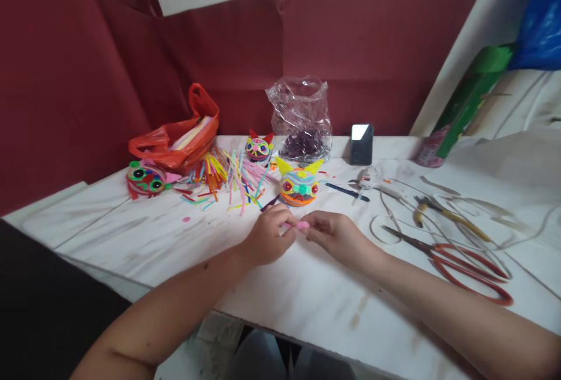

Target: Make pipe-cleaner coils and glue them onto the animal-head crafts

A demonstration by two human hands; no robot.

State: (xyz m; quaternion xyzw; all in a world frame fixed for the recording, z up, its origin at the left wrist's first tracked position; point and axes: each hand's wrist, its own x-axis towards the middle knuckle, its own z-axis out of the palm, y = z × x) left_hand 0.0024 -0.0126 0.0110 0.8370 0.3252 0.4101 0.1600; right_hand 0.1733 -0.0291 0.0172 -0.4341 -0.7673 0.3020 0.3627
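Observation:
Both hands meet over the middle of the white marbled table (pixel 289 286). My left hand (pixel 272 234) is closed on one end of a small pink piece (pixel 302 225). From the other side, my right hand (pixel 333 232) pinches the same pink piece between thumb and fingers. Just behind the hands stands a colourful animal-face figure (pixel 300 188) with yellow ears and red eyes. A dark purple strip (pixel 269 203) lies partly behind my left hand.
Red-handled scissors (pixel 471 269), yellow-handled pliers (pixel 460 222) and looping cables lie right. Behind are a phone (pixel 362 145), a clear plastic bag (pixel 304 117), fuzzy coloured stems (pixel 245 178) and a red bag (pixel 175 140). Two more figures (pixel 146 178) (pixel 259 147) stand left and behind.

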